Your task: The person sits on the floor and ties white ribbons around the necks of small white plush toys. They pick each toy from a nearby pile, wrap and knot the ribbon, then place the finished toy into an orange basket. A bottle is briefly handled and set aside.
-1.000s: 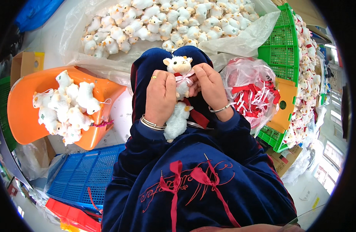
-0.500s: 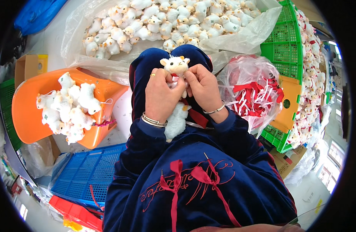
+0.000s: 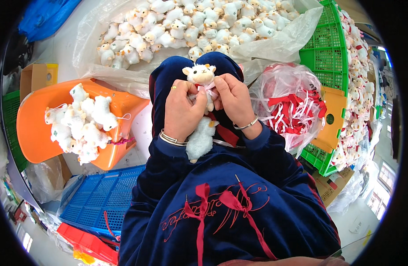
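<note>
A white plush lamb (image 3: 202, 76) stands upright between my knees, its face up. A pale ribbon with some red (image 3: 208, 89) goes around its neck. My left hand (image 3: 182, 108) is closed, thumb and fingers pinching the ribbon at one side of the neck. On the other side my right hand (image 3: 236, 101) also pinches the ribbon between thumb and finger. In my lap below, a second plush lamb (image 3: 200, 141) lies beside a red ribbon piece (image 3: 226, 134); part of it is hidden by my left hand.
A big clear plastic sheet (image 3: 288, 42) holds many plush lambs ahead. At left, several lambs lie on an orange chair (image 3: 31, 119) above a blue crate (image 3: 102, 195). To the right are a bag of red-and-white ribbons (image 3: 292, 111) and a green crate (image 3: 323, 48).
My fingers have shifted at the lamb's neck, and more of the pale ribbon shows between them. The right hand has moved slightly outward from the neck. The second lamb stays in my lap.
</note>
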`<action>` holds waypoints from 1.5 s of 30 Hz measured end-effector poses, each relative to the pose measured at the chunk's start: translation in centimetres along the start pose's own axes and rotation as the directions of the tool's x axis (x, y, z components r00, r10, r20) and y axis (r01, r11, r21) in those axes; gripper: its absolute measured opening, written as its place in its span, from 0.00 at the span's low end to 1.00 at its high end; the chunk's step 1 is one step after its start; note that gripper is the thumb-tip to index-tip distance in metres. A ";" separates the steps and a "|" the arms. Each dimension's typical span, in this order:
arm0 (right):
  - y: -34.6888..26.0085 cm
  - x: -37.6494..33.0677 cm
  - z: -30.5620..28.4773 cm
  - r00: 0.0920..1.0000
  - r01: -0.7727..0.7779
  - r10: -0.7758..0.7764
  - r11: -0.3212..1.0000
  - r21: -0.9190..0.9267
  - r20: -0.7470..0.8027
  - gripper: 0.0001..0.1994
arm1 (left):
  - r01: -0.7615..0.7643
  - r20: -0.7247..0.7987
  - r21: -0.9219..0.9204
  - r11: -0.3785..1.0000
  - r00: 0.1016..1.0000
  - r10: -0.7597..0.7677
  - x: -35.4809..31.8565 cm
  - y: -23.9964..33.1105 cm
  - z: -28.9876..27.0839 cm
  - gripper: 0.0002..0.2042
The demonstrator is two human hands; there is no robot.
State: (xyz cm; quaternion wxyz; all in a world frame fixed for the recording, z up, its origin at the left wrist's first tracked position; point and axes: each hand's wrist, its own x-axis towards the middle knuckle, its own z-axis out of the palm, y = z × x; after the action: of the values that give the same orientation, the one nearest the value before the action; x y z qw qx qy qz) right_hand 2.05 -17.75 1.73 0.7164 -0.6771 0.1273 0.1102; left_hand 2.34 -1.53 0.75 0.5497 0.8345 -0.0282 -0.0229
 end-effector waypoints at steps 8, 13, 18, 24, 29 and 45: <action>0.8 -0.2 0.3 0.996 0.074 -0.078 0.990 -0.116 -0.036 0.10 | -0.034 -0.081 -0.045 0.998 0.996 0.031 -0.3 -0.1 1.1 0.08; -0.3 -0.4 -0.5 0.999 -0.050 0.050 0.999 -0.010 0.005 0.06 | -0.050 -0.060 -0.110 0.993 0.997 0.043 -0.8 -0.8 0.5 0.07; -0.8 -1.4 -2.3 0.992 0.125 -0.114 0.954 -0.273 0.056 0.21 | -0.014 0.016 -0.212 0.977 1.000 0.018 -1.4 -0.1 -0.8 0.22; -0.5 -1.8 -2.0 0.957 0.287 -0.268 0.806 -0.517 0.112 0.20 | -0.028 0.064 -0.124 0.992 0.997 0.036 -2.1 -0.5 -1.1 0.24; 0.7 -2.0 -1.7 0.908 0.397 -0.404 0.743 -0.538 0.112 0.15 | -0.102 0.053 -0.100 0.990 0.993 0.107 -3.0 -1.7 -0.9 0.23; 0.7 -2.9 -0.8 0.847 0.493 -0.470 0.522 -0.696 0.247 0.35 | -0.012 0.049 -0.186 0.982 0.999 0.022 -2.3 -1.4 -0.3 0.19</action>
State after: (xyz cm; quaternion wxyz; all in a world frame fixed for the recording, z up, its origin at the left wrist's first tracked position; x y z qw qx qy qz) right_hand -0.99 -18.42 1.97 0.3841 -0.9132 -0.1301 -0.0409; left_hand 0.13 -0.50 -0.36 0.6245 0.7785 -0.0471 -0.0420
